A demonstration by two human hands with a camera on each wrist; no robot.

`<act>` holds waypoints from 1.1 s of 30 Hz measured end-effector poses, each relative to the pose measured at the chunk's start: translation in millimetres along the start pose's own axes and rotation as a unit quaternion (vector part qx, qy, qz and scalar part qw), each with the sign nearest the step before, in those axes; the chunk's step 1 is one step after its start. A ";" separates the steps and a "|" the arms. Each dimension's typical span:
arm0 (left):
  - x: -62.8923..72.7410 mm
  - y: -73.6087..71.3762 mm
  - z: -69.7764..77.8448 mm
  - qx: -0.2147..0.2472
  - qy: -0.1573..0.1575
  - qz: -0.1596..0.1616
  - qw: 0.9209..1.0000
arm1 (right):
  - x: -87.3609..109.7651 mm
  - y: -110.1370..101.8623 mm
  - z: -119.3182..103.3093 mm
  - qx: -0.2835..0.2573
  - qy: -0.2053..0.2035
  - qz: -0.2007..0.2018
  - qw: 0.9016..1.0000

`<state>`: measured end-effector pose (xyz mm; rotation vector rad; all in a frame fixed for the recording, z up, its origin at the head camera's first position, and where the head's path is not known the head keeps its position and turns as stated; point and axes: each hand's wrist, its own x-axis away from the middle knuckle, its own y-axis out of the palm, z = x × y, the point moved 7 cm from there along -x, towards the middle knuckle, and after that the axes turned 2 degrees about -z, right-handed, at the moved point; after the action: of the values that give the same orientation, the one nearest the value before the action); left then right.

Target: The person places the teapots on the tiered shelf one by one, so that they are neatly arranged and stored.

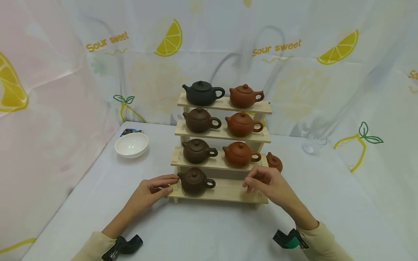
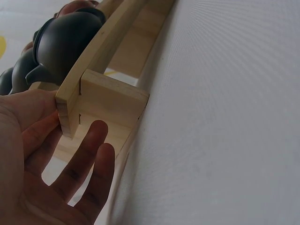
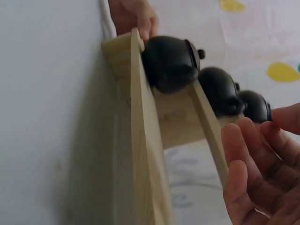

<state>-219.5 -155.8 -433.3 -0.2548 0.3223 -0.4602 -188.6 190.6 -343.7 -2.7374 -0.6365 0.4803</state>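
A pale wooden four-tier stand [image 1: 228,190] holds several small teapots. My left hand [image 1: 150,192] grips the left end of its lowest board, beside the spout of a dark brown teapot [image 1: 194,182]. In the left wrist view, fingers [image 2: 96,136] reach below the board end [image 2: 68,110]. My right hand [image 1: 266,183] hovers over the right end of the lowest board, fingers loosely bent, holding nothing. Just above it on the third tier sits a reddish-brown teapot [image 1: 240,154]. Another reddish teapot [image 1: 275,163] stands right of the stand, partly hidden by it.
Higher tiers bear dark teapots on the left, such as a black one [image 1: 200,93], and reddish ones [image 1: 245,96] on the right. A white bowl [image 1: 131,145] sits at the table's back left, by a small dark packet [image 1: 131,132]. A clear glass item [image 1: 313,144] stands back right.
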 end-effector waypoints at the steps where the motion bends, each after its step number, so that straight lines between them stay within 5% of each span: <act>1: -0.1 -0.3 0.1 0.000 -0.001 0.000 1.000 | 2.9 -4.7 2.9 -0.002 0.007 0.006 1.000; 14: -0.6 -0.7 0.6 0.002 -0.001 0.000 1.000 | 41.6 -64.9 49.7 0.053 0.110 0.130 0.984; 24: -1.0 1.3 1.6 0.004 0.006 -0.002 1.000 | 64.7 -96.0 92.5 0.113 0.208 0.260 0.936; 33: -0.6 0.9 4.9 0.002 -0.002 0.001 1.000 | 62.4 -96.5 108.8 0.063 0.218 0.271 0.935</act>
<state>-217.9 -153.9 -428.9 -0.2518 0.3186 -0.4584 -213.0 324.7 -424.0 -2.7301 0.2608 0.0048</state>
